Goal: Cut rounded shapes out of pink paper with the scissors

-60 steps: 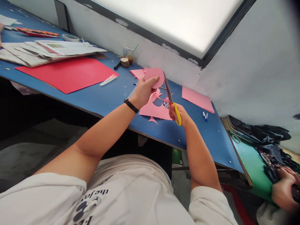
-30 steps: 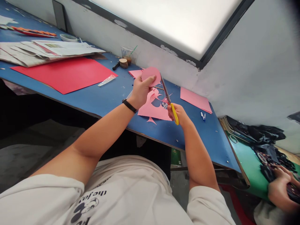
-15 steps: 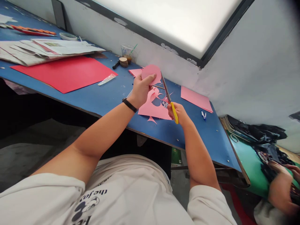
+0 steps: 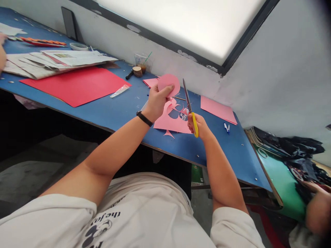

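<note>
My left hand (image 4: 157, 101) pinches a round pink paper disc (image 4: 169, 84) and holds it up above the blue table (image 4: 124, 103). My right hand (image 4: 198, 125) grips yellow-handled scissors (image 4: 190, 108) with the blades pointing up, just right of the disc and apart from it. Under both hands lies a pink sheet (image 4: 172, 120) with shapes cut out of it, and small pink scraps lie by its near edge.
A large red sheet (image 4: 74, 84) and a stack of newspapers (image 4: 51, 60) lie to the left. A plastic cup (image 4: 141, 62), a wooden stamp (image 4: 137, 71), another pink sheet (image 4: 218, 110) and a blue pen (image 4: 227, 128) sit nearby. Another person's arm (image 4: 317, 210) shows at the right, beside a green table (image 4: 281, 182).
The scissors have come away from the disc's edge and now stand a little to its right. My left hand still holds the disc at about the same height.
</note>
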A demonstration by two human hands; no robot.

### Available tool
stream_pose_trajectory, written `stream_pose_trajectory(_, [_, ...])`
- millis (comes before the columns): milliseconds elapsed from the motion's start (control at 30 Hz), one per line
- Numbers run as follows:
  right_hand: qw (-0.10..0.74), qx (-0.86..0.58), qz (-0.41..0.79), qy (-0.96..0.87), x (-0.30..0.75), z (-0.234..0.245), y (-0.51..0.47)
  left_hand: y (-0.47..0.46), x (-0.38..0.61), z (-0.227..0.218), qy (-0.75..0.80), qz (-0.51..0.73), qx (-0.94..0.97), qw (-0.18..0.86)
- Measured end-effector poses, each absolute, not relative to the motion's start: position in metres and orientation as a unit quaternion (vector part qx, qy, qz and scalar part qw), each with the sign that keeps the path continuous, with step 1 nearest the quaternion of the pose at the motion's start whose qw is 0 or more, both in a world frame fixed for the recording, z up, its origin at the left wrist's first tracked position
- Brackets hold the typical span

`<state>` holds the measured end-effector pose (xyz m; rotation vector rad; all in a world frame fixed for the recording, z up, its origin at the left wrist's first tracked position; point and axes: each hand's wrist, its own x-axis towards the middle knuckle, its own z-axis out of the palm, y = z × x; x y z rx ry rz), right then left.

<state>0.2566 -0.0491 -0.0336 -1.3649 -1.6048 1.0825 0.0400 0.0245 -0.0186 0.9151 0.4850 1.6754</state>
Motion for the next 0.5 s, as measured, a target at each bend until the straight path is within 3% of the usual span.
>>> stream_pose_trajectory(167, [0.446,-0.528,0.442,-0.572,0.256,-0.036,-0.044,0.015,0.040,-0.018,0.211,0.636,0.487,0.560])
stream_pose_trajectory(500, [0.581,-0.494,0.366,-0.534,0.253,-0.024,-0.048,0.009,0.041,-0.022,0.267,0.447,0.636,0.570])
